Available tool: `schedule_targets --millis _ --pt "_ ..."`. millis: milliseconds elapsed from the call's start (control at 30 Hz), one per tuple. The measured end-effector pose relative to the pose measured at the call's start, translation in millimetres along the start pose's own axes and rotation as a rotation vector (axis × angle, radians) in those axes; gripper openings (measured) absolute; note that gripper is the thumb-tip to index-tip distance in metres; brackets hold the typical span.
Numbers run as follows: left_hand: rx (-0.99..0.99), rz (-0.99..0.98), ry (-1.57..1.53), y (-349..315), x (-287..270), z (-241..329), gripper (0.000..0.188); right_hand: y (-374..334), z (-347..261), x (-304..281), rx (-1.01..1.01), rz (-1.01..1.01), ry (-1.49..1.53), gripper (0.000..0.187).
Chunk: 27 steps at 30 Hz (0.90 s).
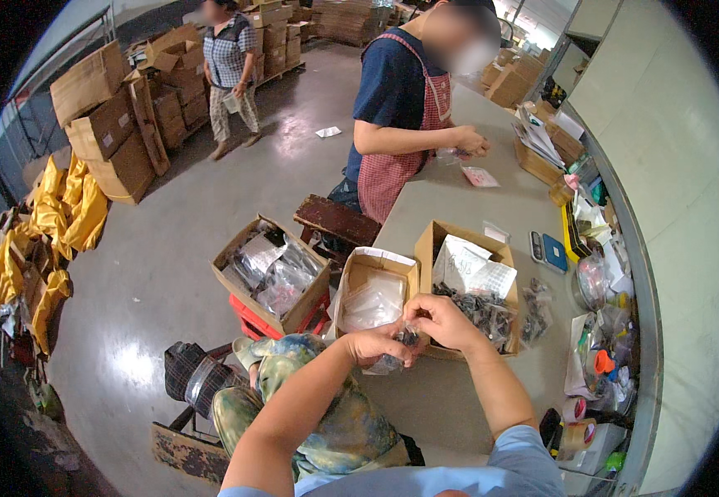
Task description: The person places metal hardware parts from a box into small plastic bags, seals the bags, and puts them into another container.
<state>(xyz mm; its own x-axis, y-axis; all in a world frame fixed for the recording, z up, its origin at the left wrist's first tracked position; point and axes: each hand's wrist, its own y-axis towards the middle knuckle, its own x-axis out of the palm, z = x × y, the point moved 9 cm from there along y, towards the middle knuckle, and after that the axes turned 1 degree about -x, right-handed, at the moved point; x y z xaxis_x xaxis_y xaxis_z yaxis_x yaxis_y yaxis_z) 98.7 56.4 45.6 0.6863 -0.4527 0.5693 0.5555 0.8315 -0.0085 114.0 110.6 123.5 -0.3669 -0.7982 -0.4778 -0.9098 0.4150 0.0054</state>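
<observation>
Over the table's near edge, my two hands meet around a small clear plastic bag (409, 335) with something dark inside. My left hand (373, 345) holds it from below with the fingers closed around it. Thumb and fingers of my right hand (442, 320) pinch the bag's upper end. Just beyond my left hand stands an open carton (388, 255) of flat clear bags (376, 300). Beside it, behind my right hand, a taller carton (425, 248) holds small dark parts (485, 315) and white paper sheets (461, 263).
Left of the table, a carton of bagged goods (268, 263) rests on a red stool (252, 319). Filled bags (535, 311) lie right of the cartons, near a blue scale (552, 252). A co-worker (401, 124) works farther along the table; another person (231, 74) is on the floor behind.
</observation>
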Motion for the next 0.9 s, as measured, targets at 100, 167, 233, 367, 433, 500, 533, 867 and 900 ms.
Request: schedule_targets --millis 100,167,233,367,433,500,533,867,900 --pt "0.075 0.029 -0.117 2 -14 -9 0.083 -3 -5 10 -0.085 0.011 0.041 0.007" --pt "0.122 0.065 -0.132 4 -29 -18 0.095 -7 -16 16 -0.124 0.018 0.002 0.008" --pt "0.139 0.065 -0.227 1 -24 -8 0.096 -15 -1 15 0.018 0.009 0.067 0.012" --pt "0.154 0.109 -0.209 -3 -17 7 0.096 -27 -15 16 -0.148 0.021 -0.226 0.031" --pt "0.130 0.072 -0.133 -4 -13 7 0.098 -28 -26 22 -0.229 0.006 -0.446 0.028" --pt "0.168 0.018 -0.074 -2 -1 13 0.099 -30 -25 30 -0.261 -0.003 -0.484 0.025" --pt "0.149 0.058 -0.078 -1 -2 13 0.099 -30 -20 27 -0.263 0.019 -0.477 0.024" --pt "0.296 0.508 0.224 -5 -50 18 0.021 -40 19 -16 -0.047 0.394 -0.112 0.012" --pt "0.344 0.557 0.306 -7 -46 26 0.016 -41 22 -18 -0.032 0.431 -0.093 0.011"
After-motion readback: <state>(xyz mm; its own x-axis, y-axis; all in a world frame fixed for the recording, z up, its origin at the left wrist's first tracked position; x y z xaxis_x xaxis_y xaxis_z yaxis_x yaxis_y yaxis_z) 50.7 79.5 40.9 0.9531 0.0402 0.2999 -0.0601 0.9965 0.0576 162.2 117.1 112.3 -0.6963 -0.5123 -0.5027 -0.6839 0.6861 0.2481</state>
